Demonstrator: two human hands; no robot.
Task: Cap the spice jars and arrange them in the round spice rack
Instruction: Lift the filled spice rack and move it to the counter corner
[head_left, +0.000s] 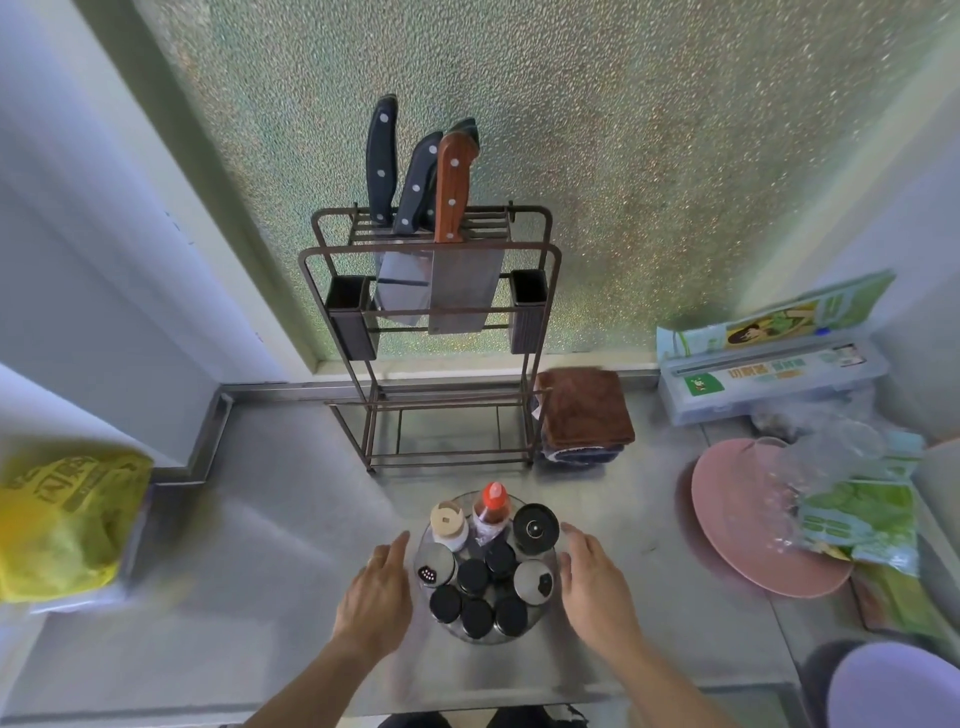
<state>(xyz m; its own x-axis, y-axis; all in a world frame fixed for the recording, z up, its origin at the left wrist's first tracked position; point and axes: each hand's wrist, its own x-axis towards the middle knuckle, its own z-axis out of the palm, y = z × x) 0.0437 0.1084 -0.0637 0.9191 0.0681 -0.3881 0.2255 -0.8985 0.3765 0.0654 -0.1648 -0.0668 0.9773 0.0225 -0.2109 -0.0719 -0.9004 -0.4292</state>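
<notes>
A round clear spice rack (470, 638) stands on the steel counter in front of me. It holds several capped jars with black lids (474, 576), two shakers with silver tops (533, 581), a beige-capped jar (448, 521), a red-capped bottle (492, 503) and a large black-lidded jar (535, 528). My left hand (375, 597) lies at the rack's left side, fingers straight. My right hand (595, 587) lies at its right side, fingers relaxed. Whether either hand touches the rack I cannot tell.
A brown metal knife rack (431, 332) with cleavers stands behind the spice rack. A folded brown cloth (584, 410) lies to its right. A pink plate (748, 525), plastic bags and a wrap box (769, 374) fill the right. A yellow bag (67, 525) sits at the left.
</notes>
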